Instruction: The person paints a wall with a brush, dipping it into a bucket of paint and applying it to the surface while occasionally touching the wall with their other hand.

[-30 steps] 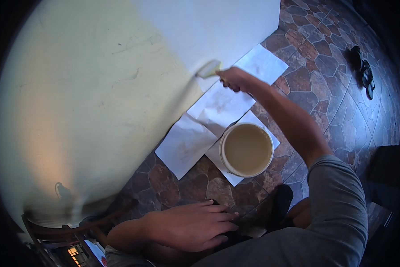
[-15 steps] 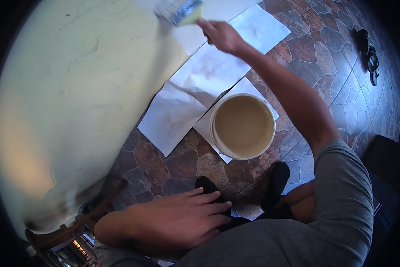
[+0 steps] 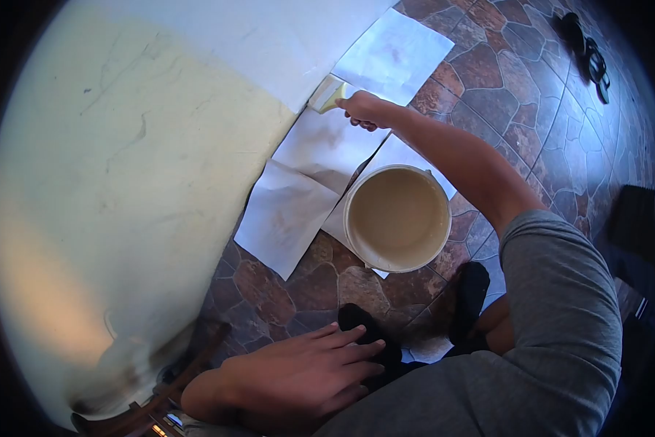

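Note:
My right hand [image 3: 365, 111] is closed around the handle of a wide paintbrush [image 3: 330, 95] with a pale yellow-green handle. The bristles are at the bottom edge of the wall [image 3: 153, 146], right above the paper sheets. A whiter painted area [image 3: 269, 51] covers the upper part of the wall in view, and the rest is yellowish. Nearer to me stands a round bucket [image 3: 399, 218] of beige liquid, partly on a paper sheet. My left hand [image 3: 306, 371] rests low near my lap, fingers spread, holding nothing.
White paper sheets [image 3: 291, 218] lie along the wall's foot on the stone-patterned tile floor [image 3: 517, 109]. Dark sandals [image 3: 595, 62] are at the far right. A wooden chair [image 3: 134, 419] stands at lower left. My feet in dark socks [image 3: 469, 295] are close to the bucket.
My right hand has brought the paintbrush down from higher on the wall to its bottom edge, nearer to me. My left hand keeps its spread pose. The view has shifted slightly.

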Tool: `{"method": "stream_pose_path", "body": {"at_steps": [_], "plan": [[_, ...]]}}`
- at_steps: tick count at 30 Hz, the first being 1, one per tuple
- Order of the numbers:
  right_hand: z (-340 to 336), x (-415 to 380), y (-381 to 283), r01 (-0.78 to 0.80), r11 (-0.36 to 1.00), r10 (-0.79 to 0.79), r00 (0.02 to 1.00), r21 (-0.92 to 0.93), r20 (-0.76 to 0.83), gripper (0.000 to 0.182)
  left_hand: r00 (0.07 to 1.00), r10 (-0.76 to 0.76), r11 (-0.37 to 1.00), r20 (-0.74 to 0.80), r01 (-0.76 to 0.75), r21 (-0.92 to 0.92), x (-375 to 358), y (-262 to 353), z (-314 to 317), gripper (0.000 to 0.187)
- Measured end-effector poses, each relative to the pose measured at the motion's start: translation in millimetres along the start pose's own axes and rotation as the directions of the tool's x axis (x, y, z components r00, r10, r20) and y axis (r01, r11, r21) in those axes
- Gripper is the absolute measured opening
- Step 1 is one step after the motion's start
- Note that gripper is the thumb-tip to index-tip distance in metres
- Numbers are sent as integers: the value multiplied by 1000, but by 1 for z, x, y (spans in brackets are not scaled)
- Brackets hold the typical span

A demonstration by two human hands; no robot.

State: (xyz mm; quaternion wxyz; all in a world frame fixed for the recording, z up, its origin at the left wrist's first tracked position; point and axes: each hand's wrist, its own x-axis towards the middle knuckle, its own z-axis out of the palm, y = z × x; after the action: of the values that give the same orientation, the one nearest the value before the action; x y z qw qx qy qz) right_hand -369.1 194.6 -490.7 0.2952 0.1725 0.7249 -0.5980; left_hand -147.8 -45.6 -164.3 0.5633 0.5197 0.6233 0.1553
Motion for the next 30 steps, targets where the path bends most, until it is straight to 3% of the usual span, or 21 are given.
{"method": "stream_pose_path", "body": {"at_steps": [3,9,11,16,20,21,22,23,26,30], "plan": [[0,-17,-33,49,989,-58,996,141,63,41,998,-42,999,44,42,1,1,6,0,48],[-10,-116,-138,192,974,-200,978,118,61,37,998,-55,998,19,55,17,6,12,8,46],[-16,-150,-162,311,945,-316,948,99,40,38,998,-61,998,7,60,30,9,15,10,45],[-34,-255,-227,648,758,-651,758,80,28,43,999,-41,995,12,40,90,13,21,12,48],[-31,-245,-242,813,582,-813,582,23,-4,45,998,-60,992,-2,60,110,11,29,12,47],[-25,-224,-250,731,682,-730,682,31,-36,42,998,-69,992,-11,70,103,9,31,12,47],[-15,-200,-232,798,600,-794,603,55,-75,51,997,-77,993,-17,79,93,7,34,13,46],[-11,-182,-217,729,683,-726,684,44,-68,57,996,-87,991,-28,90,95,5,35,15,46],[1,-108,-142,613,772,-633,767,-166,-111,69,994,-83,990,-68,90,108,1,35,25,46],[3,-71,-55,265,958,-272,961,-105,-52,62,994,-43,995,-96,51,81,-1,33,32,44]]}}
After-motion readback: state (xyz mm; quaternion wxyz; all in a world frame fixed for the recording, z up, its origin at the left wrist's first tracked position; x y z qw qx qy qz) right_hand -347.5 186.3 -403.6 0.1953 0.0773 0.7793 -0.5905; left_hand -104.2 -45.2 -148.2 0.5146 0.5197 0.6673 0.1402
